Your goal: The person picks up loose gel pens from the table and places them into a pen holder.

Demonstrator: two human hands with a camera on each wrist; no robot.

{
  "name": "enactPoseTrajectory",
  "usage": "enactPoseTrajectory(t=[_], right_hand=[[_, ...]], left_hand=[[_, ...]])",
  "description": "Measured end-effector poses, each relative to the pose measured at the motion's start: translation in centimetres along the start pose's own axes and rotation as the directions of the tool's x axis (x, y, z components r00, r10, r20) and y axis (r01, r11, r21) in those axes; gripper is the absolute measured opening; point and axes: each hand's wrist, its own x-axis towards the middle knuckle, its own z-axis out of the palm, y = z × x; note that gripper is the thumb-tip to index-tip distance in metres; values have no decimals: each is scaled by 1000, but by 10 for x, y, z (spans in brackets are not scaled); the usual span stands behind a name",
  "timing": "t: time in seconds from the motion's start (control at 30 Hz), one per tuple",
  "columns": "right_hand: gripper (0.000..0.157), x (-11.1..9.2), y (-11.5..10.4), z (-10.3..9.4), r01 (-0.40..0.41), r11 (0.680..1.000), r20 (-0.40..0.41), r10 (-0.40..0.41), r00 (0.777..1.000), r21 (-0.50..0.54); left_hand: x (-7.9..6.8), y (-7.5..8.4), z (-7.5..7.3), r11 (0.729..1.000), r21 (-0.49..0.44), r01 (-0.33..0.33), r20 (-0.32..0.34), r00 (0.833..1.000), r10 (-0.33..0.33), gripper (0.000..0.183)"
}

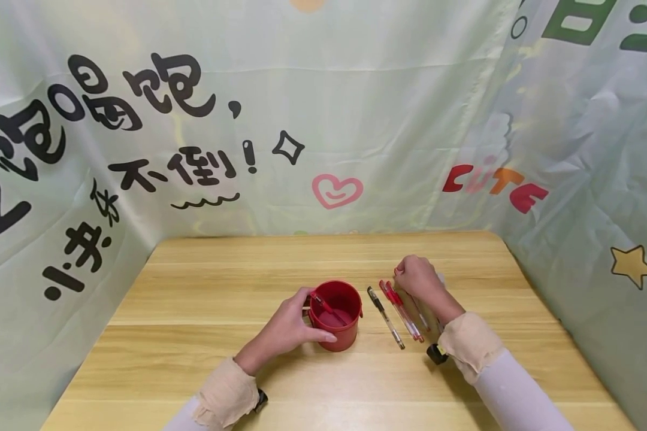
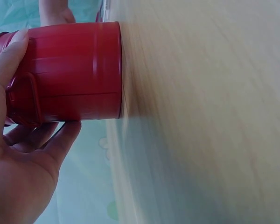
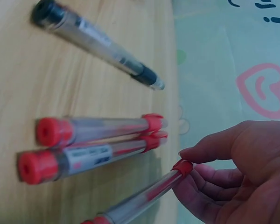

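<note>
On grained wood (image 1: 194,323), glossy bucket (image 2: 74,70), slim pens (image 3: 142,197)

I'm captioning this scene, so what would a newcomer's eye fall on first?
The red bucket, upright on the wooden table, with a red pen leaning inside and the left hand gripping its side. Next, the pens lying to its right, beside the right hand, which pinches another pen by its red end. Then the black lettering on the left of the backdrop.
</note>
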Motion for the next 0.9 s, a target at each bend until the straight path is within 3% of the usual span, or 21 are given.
enactPoseTrajectory(t=[0.13,0.27,0.43,0.7,0.9], right_hand=[[39,-2,-7,-3,-1,1000,-15,1,1000,11],[18,-3,-16,-7,7,1000,-40,-7,999,-11],[23,-6,-27,-12,54,997,-97,-58,994,-47],[13,-15,-46,-19,177,983,-223,-182,958,-45],[11,-25,-65,-28,238,971,-261,-229,938,5]], left_hand=[[0,0,0,1000,1,-4,1,1000,4,91],[0,0,0,1000,5,-4,-2,1000,4,92],[-1,1,-1,1000,7,-4,-1,1000,4,90],[0,1,0,1000,-5,-4,1,1000,4,90],[0,1,0,1000,4,-11,-2,1000,11,90]])
